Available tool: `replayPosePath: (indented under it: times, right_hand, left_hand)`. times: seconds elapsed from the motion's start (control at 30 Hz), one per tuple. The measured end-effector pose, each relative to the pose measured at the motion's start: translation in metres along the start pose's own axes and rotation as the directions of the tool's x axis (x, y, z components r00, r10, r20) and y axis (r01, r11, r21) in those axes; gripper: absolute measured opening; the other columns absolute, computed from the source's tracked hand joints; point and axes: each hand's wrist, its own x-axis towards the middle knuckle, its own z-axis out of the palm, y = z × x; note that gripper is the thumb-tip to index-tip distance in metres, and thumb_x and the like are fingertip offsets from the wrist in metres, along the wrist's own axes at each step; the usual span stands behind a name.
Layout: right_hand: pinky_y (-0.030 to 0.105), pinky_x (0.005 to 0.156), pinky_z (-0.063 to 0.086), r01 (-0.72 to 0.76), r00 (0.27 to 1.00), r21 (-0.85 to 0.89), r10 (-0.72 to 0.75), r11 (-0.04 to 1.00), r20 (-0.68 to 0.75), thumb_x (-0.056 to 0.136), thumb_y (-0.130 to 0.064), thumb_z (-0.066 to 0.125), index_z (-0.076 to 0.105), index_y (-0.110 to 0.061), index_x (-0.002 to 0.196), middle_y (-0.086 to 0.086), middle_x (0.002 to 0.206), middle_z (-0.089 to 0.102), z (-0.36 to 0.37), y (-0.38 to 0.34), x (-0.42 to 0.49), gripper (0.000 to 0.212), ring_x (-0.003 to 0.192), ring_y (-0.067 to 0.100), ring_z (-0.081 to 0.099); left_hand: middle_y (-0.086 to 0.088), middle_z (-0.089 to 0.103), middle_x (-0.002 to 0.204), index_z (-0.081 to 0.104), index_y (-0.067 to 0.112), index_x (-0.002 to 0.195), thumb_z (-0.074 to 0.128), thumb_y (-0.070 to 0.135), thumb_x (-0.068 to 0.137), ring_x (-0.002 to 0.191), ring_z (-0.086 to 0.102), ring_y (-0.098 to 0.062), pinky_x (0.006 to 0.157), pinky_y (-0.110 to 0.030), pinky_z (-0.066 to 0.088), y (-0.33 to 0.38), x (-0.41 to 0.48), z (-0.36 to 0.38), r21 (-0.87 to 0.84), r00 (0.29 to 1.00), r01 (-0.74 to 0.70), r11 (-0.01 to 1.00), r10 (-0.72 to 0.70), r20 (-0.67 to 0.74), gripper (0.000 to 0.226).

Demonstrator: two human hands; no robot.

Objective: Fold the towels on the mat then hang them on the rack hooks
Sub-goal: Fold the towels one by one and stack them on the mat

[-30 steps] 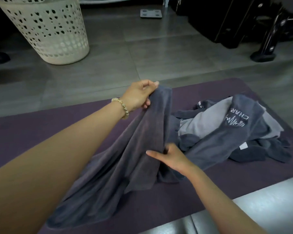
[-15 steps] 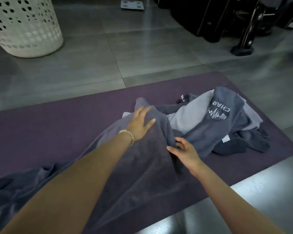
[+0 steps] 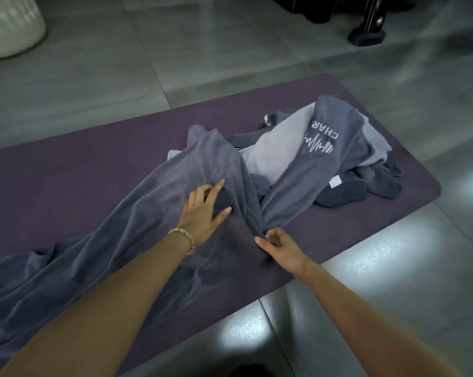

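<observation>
**Bare mat to my left, a heap of towels to my right**
The far-left stretch of the mat (image 3: pixel 80 164) lay bare, and the floor (image 3: pixel 230 50) beyond gave free passage up to the basket (image 3: pixel 9 31) and the black stand (image 3: pixel 367 36). The long towel (image 3: pixel 107 254) under my left hand (image 3: pixel 202 210) covered the near mat. The pile (image 3: pixel 338 164) crowded the right end, just past my right hand (image 3: pixel 281 246).

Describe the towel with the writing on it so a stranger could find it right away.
Look at the purple mat on the tiled floor, then its right end. The printed towel drapes over a pale grey towel there; it alone carries white lettering and a pulse-line logo.
</observation>
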Motion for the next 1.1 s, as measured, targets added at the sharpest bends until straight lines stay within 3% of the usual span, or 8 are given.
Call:
replayPosePath:
  times: [0.27, 0.43, 0.5, 0.57, 0.67, 0.77, 0.93, 1.1]
  right_hand:
    - [0.017, 0.050, 0.029, 0.250, 0.920, 0.170, -0.179, 0.953, -0.348, 0.097, -0.019, 0.053, 0.038, 0.003, 0.065, 0.005, 0.062, 0.031, -0.024, -0.003, -0.055, 0.041, 0.057, 0.009, 0.030]
    - [0.023, 0.063, 0.038, 0.094, 0.957, 0.106, -0.060, 0.990, -0.285, 0.093, -0.022, 0.059, 0.046, -0.012, 0.069, -0.003, 0.062, 0.043, -0.024, 0.018, -0.039, 0.029, 0.059, 0.004, 0.041]
    - [0.024, 0.075, 0.043, 0.078, 0.956, 0.040, -0.063, 0.996, -0.287, 0.091, -0.024, 0.062, 0.052, -0.019, 0.084, -0.006, 0.076, 0.055, -0.016, 0.017, -0.029, 0.014, 0.075, 0.010, 0.053]
    - [0.026, 0.089, 0.044, 0.142, 0.946, -0.061, -0.154, 0.988, -0.286, 0.090, -0.029, 0.064, 0.052, -0.020, 0.106, -0.008, 0.099, 0.058, -0.009, 0.009, -0.026, 0.022, 0.096, 0.012, 0.057]
    - [0.026, 0.097, 0.041, 0.313, 0.899, -0.304, -0.384, 0.900, -0.211, 0.089, -0.032, 0.064, 0.050, -0.015, 0.126, -0.006, 0.122, 0.049, 0.006, -0.027, -0.025, 0.043, 0.111, 0.010, 0.050]
    - [0.035, 0.107, 0.037, 0.444, 0.826, -0.548, -0.561, 0.709, -0.057, 0.090, -0.033, 0.061, 0.050, -0.017, 0.132, -0.001, 0.137, 0.044, 0.034, -0.070, -0.016, 0.046, 0.125, 0.018, 0.044]
    - [0.034, 0.118, 0.021, 0.538, 0.823, -0.598, -0.523, 0.594, 0.220, 0.094, -0.040, 0.053, 0.035, -0.020, 0.145, -0.003, 0.155, 0.025, 0.115, -0.123, -0.005, 0.057, 0.144, 0.015, 0.021]
    - [0.031, 0.117, 0.016, 0.612, 0.791, -0.586, -0.391, 0.531, 0.472, 0.096, -0.045, 0.048, 0.027, -0.024, 0.149, -0.009, 0.158, 0.015, 0.212, -0.150, -0.018, 0.061, 0.145, 0.012, 0.015]
  left_hand:
    - [-0.002, 0.018, 0.156, 0.006, 0.025, 0.152, 0.037, 0.044, 0.098, 0.144, 0.015, -0.021, 0.118, -0.033, 0.012, 0.012, -0.011, 0.009, -0.017, 0.999, -0.030, 0.999, 0.030, 0.045, 0.065]
    - [0.001, 0.003, 0.160, 0.006, 0.025, 0.152, 0.033, 0.047, 0.099, 0.147, 0.001, -0.019, 0.120, -0.034, 0.004, 0.021, -0.016, 0.015, 0.059, 0.992, -0.011, 0.998, 0.004, 0.123, 0.064]
    - [0.003, 0.005, 0.160, 0.010, 0.025, 0.152, 0.033, 0.047, 0.099, 0.147, 0.004, -0.017, 0.119, -0.032, 0.005, 0.018, -0.020, 0.007, 0.031, 0.991, 0.006, 1.000, -0.010, 0.131, 0.062]
    - [0.004, 0.011, 0.159, 0.016, 0.025, 0.151, 0.034, 0.048, 0.098, 0.146, 0.011, -0.015, 0.118, -0.032, 0.010, 0.009, -0.028, -0.006, 0.005, 0.986, 0.029, 1.000, -0.029, 0.162, 0.061]
    - [0.002, 0.029, 0.154, 0.026, 0.023, 0.148, 0.034, 0.051, 0.096, 0.140, 0.027, -0.016, 0.116, -0.032, 0.020, -0.015, -0.043, -0.037, 0.058, 0.985, 0.028, 0.998, -0.037, 0.167, 0.060]
    - [0.001, 0.037, 0.149, 0.031, 0.021, 0.147, 0.036, 0.050, 0.097, 0.136, 0.034, -0.017, 0.114, -0.031, 0.025, -0.050, -0.067, -0.083, 0.126, 0.982, 0.076, 0.989, -0.096, 0.162, 0.058]
    - [-0.002, 0.038, 0.148, 0.031, 0.019, 0.146, 0.034, 0.050, 0.097, 0.134, 0.037, -0.022, 0.111, -0.034, 0.029, -0.133, -0.135, -0.162, 0.302, 0.941, 0.250, 0.920, -0.304, 0.147, 0.058]
    - [-0.009, 0.045, 0.143, 0.038, 0.015, 0.142, 0.040, 0.048, 0.096, 0.131, 0.042, -0.027, 0.110, -0.039, 0.031, -0.216, -0.231, -0.189, 0.208, 0.827, 0.544, 0.813, -0.562, 0.034, 0.057]
